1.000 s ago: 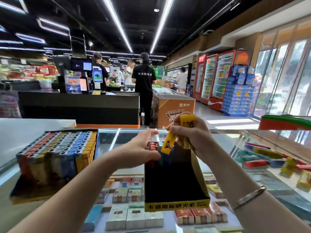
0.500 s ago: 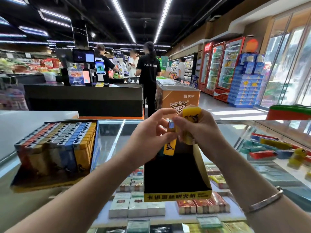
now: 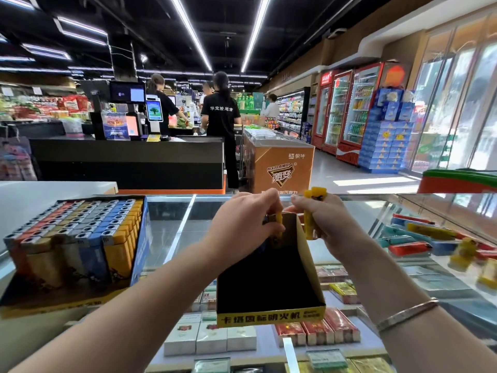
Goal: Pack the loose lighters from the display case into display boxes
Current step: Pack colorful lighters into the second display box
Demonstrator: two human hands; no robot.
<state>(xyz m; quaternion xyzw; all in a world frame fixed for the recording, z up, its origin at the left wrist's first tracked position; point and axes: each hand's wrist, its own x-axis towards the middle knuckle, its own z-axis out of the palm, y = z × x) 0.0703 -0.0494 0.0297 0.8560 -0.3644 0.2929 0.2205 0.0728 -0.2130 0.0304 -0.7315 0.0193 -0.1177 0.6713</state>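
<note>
Here, both hands sit at the centre of the frame, above the far end of an open box [image 3: 271,278] that rests on the glass desk [image 3: 172,227]. The left hand [image 3: 242,224] has its fingers curled round a yellow lighter [image 3: 277,232], which is held upright just inside the box at its back wall; the lower part of it is in shadow. The right hand [image 3: 325,224] grips a bunch of yellow lighters [image 3: 312,211], their tops sticking out above the fist and their lower ends below it, just outside the box's right wall. The two hands nearly touch at the knuckles. The box interior is dark; its front lip is yellow with black print. A bracelet [image 3: 406,313] circles the right wrist.

At the left of the frame a full box [image 3: 72,238] stands on the desk, packed with rows of orange, grey, blue and yellow lighters. At the right, loose lighters [image 3: 419,238] in red, teal and yellow lie scattered inside the case under the glass. Cigarette packs [image 3: 209,337] line the shelf beneath the open box.

At upper centre, a person in a black shirt [image 3: 220,117] stands at a checkout counter.
</note>
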